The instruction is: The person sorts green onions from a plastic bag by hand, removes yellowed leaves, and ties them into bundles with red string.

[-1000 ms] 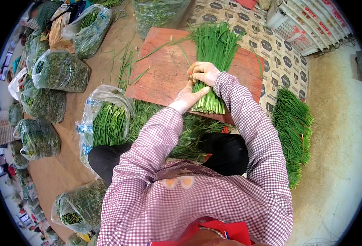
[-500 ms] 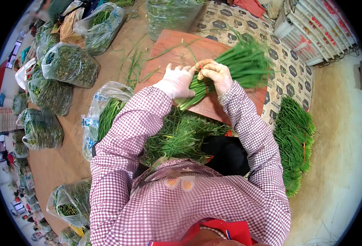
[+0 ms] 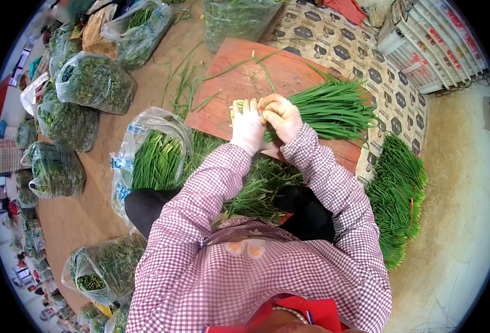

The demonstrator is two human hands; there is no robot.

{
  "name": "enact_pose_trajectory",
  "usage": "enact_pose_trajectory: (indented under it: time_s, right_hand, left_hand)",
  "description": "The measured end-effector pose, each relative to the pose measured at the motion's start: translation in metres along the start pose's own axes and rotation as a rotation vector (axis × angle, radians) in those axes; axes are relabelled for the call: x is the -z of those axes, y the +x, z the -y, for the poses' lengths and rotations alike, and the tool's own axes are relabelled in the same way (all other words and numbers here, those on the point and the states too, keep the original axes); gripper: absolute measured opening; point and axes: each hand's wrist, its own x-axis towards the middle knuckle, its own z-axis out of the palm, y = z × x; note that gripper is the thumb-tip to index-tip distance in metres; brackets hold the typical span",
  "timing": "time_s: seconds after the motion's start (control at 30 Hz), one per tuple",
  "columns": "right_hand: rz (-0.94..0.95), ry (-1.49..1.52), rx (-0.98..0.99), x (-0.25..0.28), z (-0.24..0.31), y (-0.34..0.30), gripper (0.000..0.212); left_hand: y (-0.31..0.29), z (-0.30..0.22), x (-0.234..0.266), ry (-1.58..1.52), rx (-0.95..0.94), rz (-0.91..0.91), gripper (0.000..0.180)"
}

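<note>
A bunch of garlic chives (image 3: pixel 333 108) lies across the reddish-brown board (image 3: pixel 228 72), its leaf tips fanned to the right and its pale cut ends to the left. My gloved left hand (image 3: pixel 248 130) is closed over the bunch near those cut ends, fingers on top. Right beside it, my gloved right hand (image 3: pixel 282 117) rests on the bunch with thumb and fingertips pinched together. What the pinch holds is hidden by the fingers.
An open plastic bag of chives (image 3: pixel 159 158) stands left of the board, with loose greens (image 3: pixel 267 183) below it. Tied bunches (image 3: pixel 397 200) are stacked at right. Filled bags (image 3: pixel 95 83) line the left; white crates (image 3: pixel 430 50) stand at back right.
The bunch has come to rest flatter on the board, its leaves no longer blurred. My left hand has turned and moved lower over the stems. A red strip at my right fingers has gone from sight.
</note>
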Motion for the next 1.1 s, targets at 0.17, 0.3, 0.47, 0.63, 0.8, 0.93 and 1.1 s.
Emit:
enact_pose_trajectory:
  time_s: [0.17, 0.3, 0.47, 0.63, 0.8, 0.93, 1.1]
  right_hand:
    - [-0.049, 0.113, -0.333, 0.018, -0.002, 0.027, 0.015]
    - [-0.041, 0.212, -0.59, 0.006, -0.001, 0.037, 0.02]
    - [-0.168, 0.355, -0.479, -0.008, 0.002, 0.053, 0.019]
    - [-0.179, 0.525, -0.472, -0.011, 0.02, 0.041, 0.017]
    - [-0.239, 0.572, -0.579, -0.012, -0.003, 0.038, 0.016]
    - [-0.236, 0.394, -0.48, -0.013, 0.008, 0.03, 0.017]
    - [0.249, -0.127, -0.325, -0.026, 0.038, -0.023, 0.016]
  left_hand:
    - [0.018, 0.009, 0.009, -0.053, -0.022, 0.0, 0.082]
    - [0.025, 0.014, 0.017, -0.086, -0.05, 0.107, 0.077]
    - [0.027, 0.032, 0.036, -0.138, -0.093, 0.148, 0.073]
    - [0.026, 0.034, 0.064, 0.115, -0.216, 0.29, 0.082]
    - [0.023, 0.024, 0.026, 0.103, -0.175, 0.178, 0.099]
    - [0.029, 0.025, 0.037, 0.017, -0.186, 0.34, 0.077]
    - [0.029, 0.035, -0.007, -0.163, -0.275, 0.02, 0.038]
